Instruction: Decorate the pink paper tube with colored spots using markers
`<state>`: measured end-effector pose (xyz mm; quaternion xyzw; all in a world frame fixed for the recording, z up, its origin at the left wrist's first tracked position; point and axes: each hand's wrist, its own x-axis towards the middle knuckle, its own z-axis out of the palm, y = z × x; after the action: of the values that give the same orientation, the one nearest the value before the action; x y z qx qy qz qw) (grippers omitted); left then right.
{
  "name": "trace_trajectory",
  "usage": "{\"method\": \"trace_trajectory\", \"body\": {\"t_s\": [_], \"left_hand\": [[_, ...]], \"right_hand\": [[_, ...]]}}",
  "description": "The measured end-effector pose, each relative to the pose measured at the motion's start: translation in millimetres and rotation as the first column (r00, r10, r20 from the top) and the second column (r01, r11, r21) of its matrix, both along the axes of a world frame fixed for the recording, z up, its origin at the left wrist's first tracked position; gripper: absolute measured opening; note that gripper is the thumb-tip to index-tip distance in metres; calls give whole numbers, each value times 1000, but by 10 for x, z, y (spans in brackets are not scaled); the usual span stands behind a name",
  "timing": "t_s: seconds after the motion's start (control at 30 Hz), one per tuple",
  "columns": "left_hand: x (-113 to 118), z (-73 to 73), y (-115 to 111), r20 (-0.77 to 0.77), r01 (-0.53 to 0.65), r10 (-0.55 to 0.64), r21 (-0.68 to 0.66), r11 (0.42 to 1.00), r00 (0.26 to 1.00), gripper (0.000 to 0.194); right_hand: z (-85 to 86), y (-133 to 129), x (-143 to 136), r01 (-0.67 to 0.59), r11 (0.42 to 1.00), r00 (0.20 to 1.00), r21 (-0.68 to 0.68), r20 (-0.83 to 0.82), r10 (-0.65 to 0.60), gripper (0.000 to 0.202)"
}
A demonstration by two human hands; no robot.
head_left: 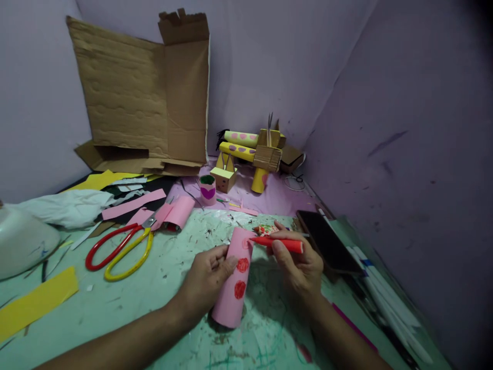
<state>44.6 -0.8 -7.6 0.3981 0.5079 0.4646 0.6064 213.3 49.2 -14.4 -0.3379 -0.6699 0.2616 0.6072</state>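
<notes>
At the middle of a pale green counter (162,313), a pink tube (231,304) slants with its upper end away from the viewer. The left hand (206,277) wraps its fingers around the tube's left side, thumb on top. The right hand (298,267) pinches a red marker (290,245) between its fingers, the tip at a faint dot (245,243) near the upper end, above two fuller red dots (239,289). Being round, the tube could roll under a loose grip and drag the tip into a stray streak; the left thumb, beside the middle dot, could smear it (whether the ink is wet, I cannot tell). The tube looks smooth and matte, the dots scribbly-edged. To the left lie scissors (149,222) with looped red and yellow handles and a flat yellow strip (42,303). Farther back stand a pink cup (208,193) with a purple heart, a boxy yellow-and-brown construction (267,158), and creased cardboard (127,92).
</notes>
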Motion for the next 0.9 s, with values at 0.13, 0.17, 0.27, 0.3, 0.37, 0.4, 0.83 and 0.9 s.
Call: {"method": "trace_trajectory", "body": {"t_s": [0.13, 0.17, 0.27, 0.3, 0.37, 0.4, 0.83, 0.9], "left_hand": [[-7, -13, 3, 4, 18, -18, -3, 1000, 1000, 44], [-10, -12, 3, -1, 19, -19, -5, 1000, 1000, 45], [-17, -7, 2, -11, 17, -16, 10, 1000, 1000, 44], [-18, -6, 1, -11, 16, -16, 18, 1000, 1000, 44], [-19, -9, -2, -5, 18, -18, 23, 1000, 1000, 45], [-17, -11, -4, -5, 18, -18, 16, 1000, 1000, 45], [0, 16, -7, 52, -13, 15, -39, 999, 999, 48], [2, 26, -11, 60, -21, 23, -33, 999, 998, 48]], "right_hand": [[-1, 1, -12, -22, 999, 998, 27, 55, 21, 14], [-4, 2, -14, -21, 999, 998, 35, 57, 19, 14], [-9, 5, -20, -10, 999, 998, 52, 57, 7, 13], [-9, 7, -23, -8, 998, 998, 54, 61, 5, 12], [-6, 11, -25, -2, 998, 998, 55, 67, -2, 10], [-4, 12, -24, 4, 999, 998, 48, 66, -7, 10], [43, -3, -4, 42, 999, 998, 11, 43, -42, 8], [44, -6, -2, 36, 999, 998, 13, 49, -36, 7]]}}
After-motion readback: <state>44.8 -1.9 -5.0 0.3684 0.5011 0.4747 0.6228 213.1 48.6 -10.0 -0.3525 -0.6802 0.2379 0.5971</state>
